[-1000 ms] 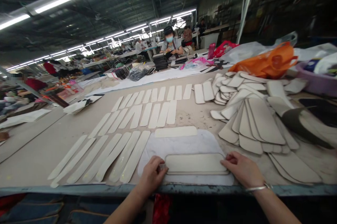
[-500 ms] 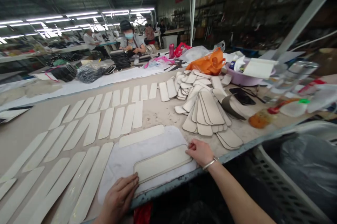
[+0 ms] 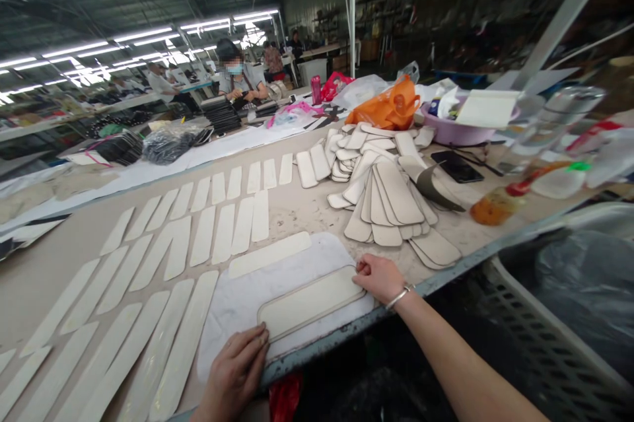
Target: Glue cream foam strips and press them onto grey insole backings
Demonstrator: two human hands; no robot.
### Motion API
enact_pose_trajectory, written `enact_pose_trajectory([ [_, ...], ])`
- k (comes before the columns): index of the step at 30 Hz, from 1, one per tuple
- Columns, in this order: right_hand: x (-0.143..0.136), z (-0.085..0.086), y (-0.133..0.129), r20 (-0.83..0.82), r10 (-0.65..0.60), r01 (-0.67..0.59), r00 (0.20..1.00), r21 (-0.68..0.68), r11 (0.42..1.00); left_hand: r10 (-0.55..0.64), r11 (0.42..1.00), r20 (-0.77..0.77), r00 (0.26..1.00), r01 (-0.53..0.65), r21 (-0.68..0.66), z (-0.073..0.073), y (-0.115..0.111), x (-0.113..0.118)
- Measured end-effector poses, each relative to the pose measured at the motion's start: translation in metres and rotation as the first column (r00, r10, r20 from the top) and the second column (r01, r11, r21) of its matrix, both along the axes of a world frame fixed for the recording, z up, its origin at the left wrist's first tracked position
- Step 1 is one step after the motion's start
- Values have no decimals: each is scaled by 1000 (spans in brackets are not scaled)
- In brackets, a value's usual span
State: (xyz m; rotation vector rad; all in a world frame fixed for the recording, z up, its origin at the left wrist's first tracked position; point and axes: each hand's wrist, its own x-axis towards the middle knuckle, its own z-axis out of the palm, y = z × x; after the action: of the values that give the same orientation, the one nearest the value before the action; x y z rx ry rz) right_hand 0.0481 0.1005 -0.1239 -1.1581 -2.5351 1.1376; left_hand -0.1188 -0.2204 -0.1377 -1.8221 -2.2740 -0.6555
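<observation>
A cream, round-cornered strip-shaped panel (image 3: 312, 303) with a dark edge lies on a white cloth (image 3: 331, 251) at the table's front edge. My left hand (image 3: 238, 369) has its fingers together at the panel's left end, fingertips on its edge. At the other end, my right hand (image 3: 379, 279), with a bracelet at the wrist, pinches the panel's right corner between thumb and fingers. Just behind the panel, a loose cream strip (image 3: 270, 254) rests partly on the cloth. Many similar strips (image 3: 185, 343) are spread in rows to the left.
A fanned heap of dark-edged panels (image 3: 391, 194) lies to the right, with a phone (image 3: 456, 166) and a bottle of orange liquid (image 3: 498, 203) beyond. Behind are an orange bag (image 3: 389, 105) and a purple basin (image 3: 448, 126). A plastic crate (image 3: 555, 336) stands below right. Opposite sits a masked person (image 3: 240, 82).
The view has shifted slightly, so the table items appear a little displaced. Both hands stay at the panel's two ends, with no clear change in their hold.
</observation>
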Motion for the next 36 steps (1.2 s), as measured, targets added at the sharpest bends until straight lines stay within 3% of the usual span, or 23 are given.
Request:
enact_pose_trajectory([
  [7,2,0,-1,14,18,-19,1000,22,1000,19,1000,19,1000,-19,13,5,4,4],
  [21,2,-2,-3,12,32,-32,999,63,997,33,999,77,996,-33,2,-3,0,3],
  [30,1,-3,-6,32,44,-47,999,94,994,65,998,80,995,-64,-13,3,3,6],
  [33,6,-1,-7,63,55,-64,997,162,985,64,998,66,996,-65,7,3,3,6],
  [36,10,7,-13,22,17,-23,1000,331,943,60,998,53,997,-61,14,3,2,6],
])
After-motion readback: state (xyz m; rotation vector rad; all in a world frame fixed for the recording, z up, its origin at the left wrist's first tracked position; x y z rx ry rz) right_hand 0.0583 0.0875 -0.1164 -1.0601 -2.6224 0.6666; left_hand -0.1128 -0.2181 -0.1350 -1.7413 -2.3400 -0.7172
